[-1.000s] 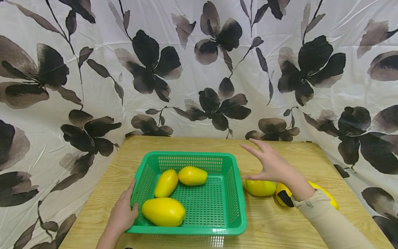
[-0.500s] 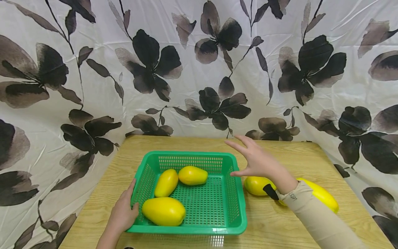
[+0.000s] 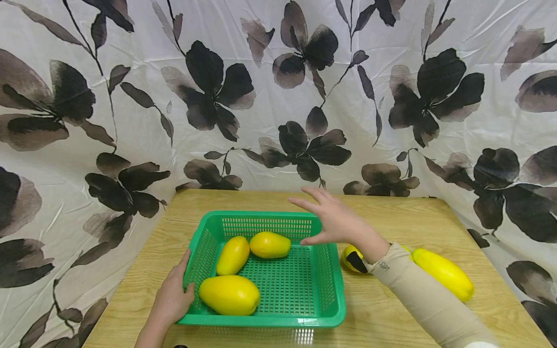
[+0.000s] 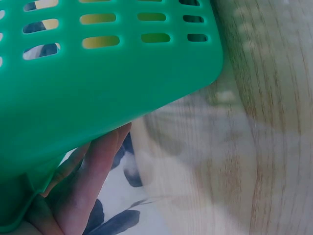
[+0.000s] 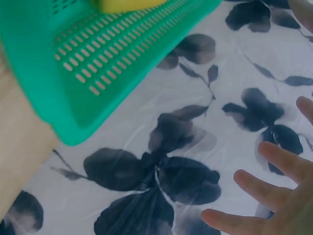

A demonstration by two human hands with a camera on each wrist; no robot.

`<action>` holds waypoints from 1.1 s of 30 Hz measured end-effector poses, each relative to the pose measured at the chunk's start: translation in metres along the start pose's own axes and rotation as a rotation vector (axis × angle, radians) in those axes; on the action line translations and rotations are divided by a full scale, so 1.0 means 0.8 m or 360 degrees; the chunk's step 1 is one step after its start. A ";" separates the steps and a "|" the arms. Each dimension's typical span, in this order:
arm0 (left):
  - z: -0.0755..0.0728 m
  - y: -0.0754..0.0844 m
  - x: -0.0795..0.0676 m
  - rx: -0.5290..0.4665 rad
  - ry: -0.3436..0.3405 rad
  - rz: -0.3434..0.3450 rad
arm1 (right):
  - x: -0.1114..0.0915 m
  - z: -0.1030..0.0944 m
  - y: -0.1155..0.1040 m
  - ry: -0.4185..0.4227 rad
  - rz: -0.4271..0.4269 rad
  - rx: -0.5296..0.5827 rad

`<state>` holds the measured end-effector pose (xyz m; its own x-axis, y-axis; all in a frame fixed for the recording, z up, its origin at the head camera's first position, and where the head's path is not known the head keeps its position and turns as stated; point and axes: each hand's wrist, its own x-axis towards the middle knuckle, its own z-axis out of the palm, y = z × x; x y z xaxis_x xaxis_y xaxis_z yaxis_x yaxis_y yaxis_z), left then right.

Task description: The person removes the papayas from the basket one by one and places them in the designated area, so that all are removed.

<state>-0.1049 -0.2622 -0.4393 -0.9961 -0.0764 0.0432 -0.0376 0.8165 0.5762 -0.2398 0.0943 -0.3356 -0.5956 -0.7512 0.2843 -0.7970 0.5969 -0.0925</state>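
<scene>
A green plastic basket (image 3: 261, 320) with slotted walls stands on the table. My left hand (image 3: 171, 295) grips its left side, thumb at the rim and fingers along the outer wall; in the left wrist view those fingers (image 4: 93, 171) lie against the green plastic. Inside the basket are three yellow fruits, shaped like papayas: a large one (image 3: 229, 295) at the front, one (image 3: 232, 256) behind it and one (image 3: 270, 245) near the back wall. Over the back right corner, my right hand (image 3: 332, 222) hovers with fingers spread, holding nothing; the right wrist view shows its fingertips apart.
Right of the basket, a yellow fruit (image 3: 346, 259) is partly covered by the right wrist and its black strap. A larger yellow fruit (image 3: 444, 274) lies farther right, beyond the sleeve. Floral cloth (image 3: 300, 96) hangs behind the wooden table (image 3: 426, 217).
The right hand has moved left, from above the fruits beside the basket to over its back right corner, fingers still spread. The left hand and the basket have stayed put.
</scene>
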 end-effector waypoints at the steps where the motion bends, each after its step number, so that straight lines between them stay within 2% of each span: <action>1: 0.000 0.000 0.000 0.0000 0.0006 0.0006 | 0.003 0.001 -0.001 -0.0003 -0.0007 -0.0009; 10: 0.001 -0.002 0.000 0.0005 0.0019 0.0020 | 0.030 0.009 -0.018 -0.0082 -0.0029 -0.0017; 17: 0.000 0.000 0.000 0.0003 0.0018 0.0017 | 0.050 0.025 -0.028 -0.0147 -0.0062 0.0004; 24: 0.000 0.000 0.000 0.0009 0.0015 0.0015 | 0.061 0.044 -0.039 -0.0257 -0.0039 0.0022; 33: -0.001 -0.001 0.003 0.0010 -0.0046 -0.0023 | 0.070 0.070 -0.046 -0.0382 0.0011 0.0065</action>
<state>-0.1069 -0.2631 -0.4391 -0.9974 -0.0718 0.0114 -0.0525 0.8190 0.5713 -0.2495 0.0140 -0.3698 -0.6042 -0.7953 0.0493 -0.7931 0.5942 -0.1337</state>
